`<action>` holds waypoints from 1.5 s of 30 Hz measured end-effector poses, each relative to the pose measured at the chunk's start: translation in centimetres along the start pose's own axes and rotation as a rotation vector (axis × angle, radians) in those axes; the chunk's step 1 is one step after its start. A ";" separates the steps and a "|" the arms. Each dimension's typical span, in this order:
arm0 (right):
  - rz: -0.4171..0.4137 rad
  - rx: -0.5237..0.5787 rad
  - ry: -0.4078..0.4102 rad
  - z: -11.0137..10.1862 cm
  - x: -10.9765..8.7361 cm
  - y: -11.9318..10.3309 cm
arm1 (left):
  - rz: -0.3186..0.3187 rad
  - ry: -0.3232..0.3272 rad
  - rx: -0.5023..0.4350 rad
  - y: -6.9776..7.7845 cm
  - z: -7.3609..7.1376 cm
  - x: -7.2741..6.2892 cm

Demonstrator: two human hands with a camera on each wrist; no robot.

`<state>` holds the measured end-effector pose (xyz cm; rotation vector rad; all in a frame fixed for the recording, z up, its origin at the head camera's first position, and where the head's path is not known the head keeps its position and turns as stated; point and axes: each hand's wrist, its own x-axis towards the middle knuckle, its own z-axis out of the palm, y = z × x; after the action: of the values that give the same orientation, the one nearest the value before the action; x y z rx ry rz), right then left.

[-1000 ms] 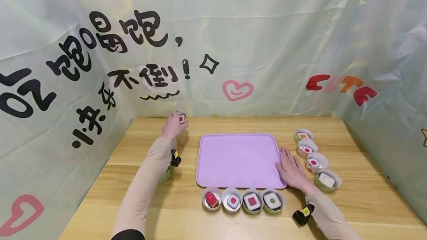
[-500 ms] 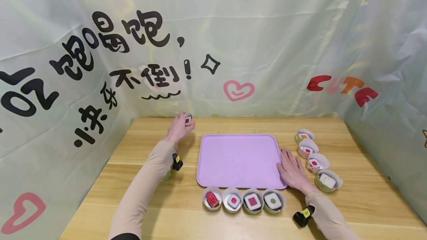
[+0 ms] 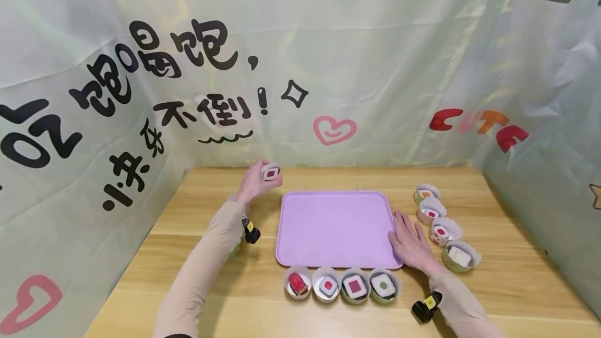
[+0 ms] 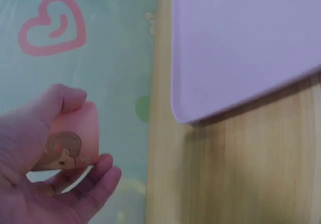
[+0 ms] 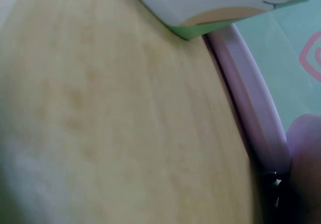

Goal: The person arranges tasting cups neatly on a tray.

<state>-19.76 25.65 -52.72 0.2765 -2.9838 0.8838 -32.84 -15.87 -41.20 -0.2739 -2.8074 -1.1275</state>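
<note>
My left hand (image 3: 253, 181) grips a small pink paper cup (image 4: 88, 126) printed with a brown cartoon face, thumb on one side and fingers on the other. In the head view a sushi piece (image 3: 271, 173), white with a dark red square centre, shows in the cup's mouth. They are beyond the back left corner of the lilac tray (image 3: 335, 228), off the table. My right hand (image 3: 412, 241) rests with straight fingers along the tray's right edge. The right wrist view catches only a blurred part of that hand beside the tray's rim (image 5: 258, 108).
Several paper cups with sushi pieces line the tray's front edge, among them a red-topped piece (image 3: 298, 284). Several more, including a cup with a white piece (image 3: 460, 257), run down the right side. A green cup (image 3: 236, 249) is mostly hidden behind the left sleeve.
My left hand has moved right and slightly toward me with the cup, nearing the tray's back left corner. The right hand has stayed on the tray edge.
</note>
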 end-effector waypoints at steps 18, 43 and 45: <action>0.004 -0.011 0.022 -0.3 -0.1 -0.9 | -0.055 0.018 -0.240 0.4 2.5 -0.4; 0.031 -0.044 -0.005 -0.4 -0.3 -1.3 | -0.041 0.053 -0.020 1.1 6.4 -1.4; 0.033 -0.045 -0.005 -0.5 -0.3 -1.4 | -0.036 0.059 -0.004 1.1 6.7 -1.5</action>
<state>-19.20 24.84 -51.62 0.2295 -3.0172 0.8193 -31.33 -10.64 -45.54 -0.1875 -2.7702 -1.1288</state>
